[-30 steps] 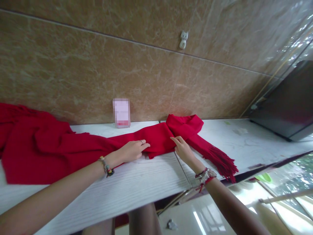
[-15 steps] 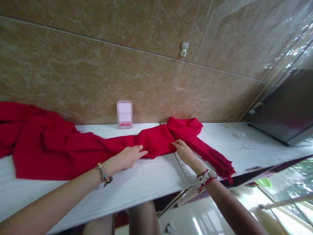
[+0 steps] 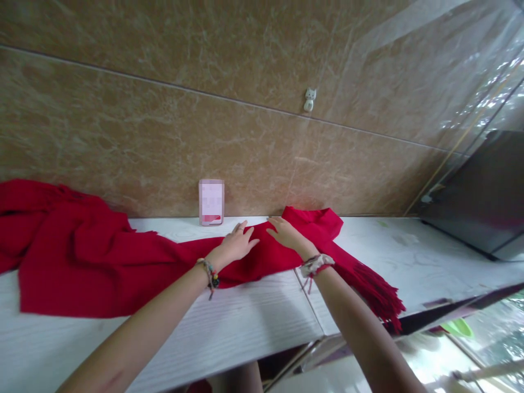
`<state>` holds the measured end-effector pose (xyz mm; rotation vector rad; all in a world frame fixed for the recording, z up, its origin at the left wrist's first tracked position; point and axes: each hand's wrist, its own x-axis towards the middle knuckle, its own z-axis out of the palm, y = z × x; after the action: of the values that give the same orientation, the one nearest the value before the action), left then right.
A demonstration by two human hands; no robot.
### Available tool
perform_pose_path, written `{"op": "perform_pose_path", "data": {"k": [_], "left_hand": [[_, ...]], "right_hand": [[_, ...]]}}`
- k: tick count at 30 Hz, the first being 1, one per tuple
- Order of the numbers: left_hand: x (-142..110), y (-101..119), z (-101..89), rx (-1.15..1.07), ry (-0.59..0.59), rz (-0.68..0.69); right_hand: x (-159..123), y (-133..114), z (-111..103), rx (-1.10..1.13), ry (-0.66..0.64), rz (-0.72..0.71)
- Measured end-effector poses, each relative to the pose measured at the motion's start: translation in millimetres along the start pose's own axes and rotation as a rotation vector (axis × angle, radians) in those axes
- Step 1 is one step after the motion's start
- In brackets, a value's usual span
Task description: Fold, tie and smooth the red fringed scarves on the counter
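A long red scarf (image 3: 90, 262) stretches across the white counter (image 3: 262, 314). Its left part lies wide and rumpled; the middle is folded into a narrow band. Toward the right it bends in a loop, and a fringed end hangs down toward the counter's front edge. My left hand (image 3: 235, 244) is over the band, fingers spread near its far edge. Close by on the right, my right hand (image 3: 289, 234) reaches over the same band with fingers stretched out. Neither hand grips the cloth. My forearms and hands hide parts of the scarf.
A phone-like device (image 3: 212, 202) with a blurred screen leans upright against the brown tiled wall (image 3: 164, 136). A white cat-shaped hook (image 3: 310, 100) is on the wall. At the right end stands a dark box-shaped appliance (image 3: 487, 191). A green basin (image 3: 457, 327) is below, beyond the counter edge.
Both hands have moved from the band's near edge to its far edge and come closer together. Their fingers have opened off the cloth. The band's near edge looks shifted slightly nearer me.
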<state>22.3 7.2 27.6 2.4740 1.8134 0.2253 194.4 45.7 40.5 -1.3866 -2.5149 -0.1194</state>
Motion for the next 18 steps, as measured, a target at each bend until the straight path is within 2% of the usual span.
{"op": "perform_pose_path", "data": {"k": [4,8,12,15,18], "left_hand": [[9.6,0.6,31.6,-0.098,-0.106,-0.230],[6.4,-9.0,50.3,-0.022,-0.046,-0.264],[4.3,-13.0,54.3,0.028,-0.041,-0.297],[5.1,-12.3,53.9,0.034,-0.046,-0.295],[5.7,-11.9,54.0,0.039,-0.050,-0.292]], "right_hand": [[8.1,-9.2,35.6,-0.048,-0.011,0.088],[-1.0,2.9,58.2,-0.079,-0.051,0.217],[-5.1,18.1,65.8,-0.057,-0.038,0.279],[-5.3,19.1,63.3,-0.058,0.033,0.280],[-6.5,9.3,57.1,-0.048,0.128,0.171]]}}
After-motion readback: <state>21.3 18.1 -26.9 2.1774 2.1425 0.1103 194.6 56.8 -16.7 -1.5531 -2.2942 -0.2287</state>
